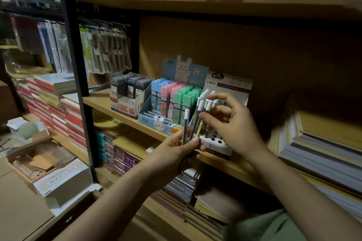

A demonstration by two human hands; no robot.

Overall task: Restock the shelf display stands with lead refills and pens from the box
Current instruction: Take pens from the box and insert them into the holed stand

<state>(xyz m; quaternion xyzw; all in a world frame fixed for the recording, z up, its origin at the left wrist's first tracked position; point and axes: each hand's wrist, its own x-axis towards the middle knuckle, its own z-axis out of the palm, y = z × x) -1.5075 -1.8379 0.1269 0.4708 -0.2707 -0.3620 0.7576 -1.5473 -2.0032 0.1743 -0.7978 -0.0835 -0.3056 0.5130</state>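
While dim stockroom shelving is crowding round, the left hand (pixel 182 146) is gripping the pens (pixel 195 121) before the shelf (pixel 101 101); right hand (pixel 233 121) fingers (pixel 207 118) are pinching one, masking the pen stand (pixel 213 143) beside the refill stands (pixel 156 103).

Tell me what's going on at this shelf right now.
A person is restocking pens. The left hand grips a bundle of white-capped pens, and the right hand pinches one of them, in front of the pen stand, whose front holes are empty. Beside it, the lead refill stands look mostly full.
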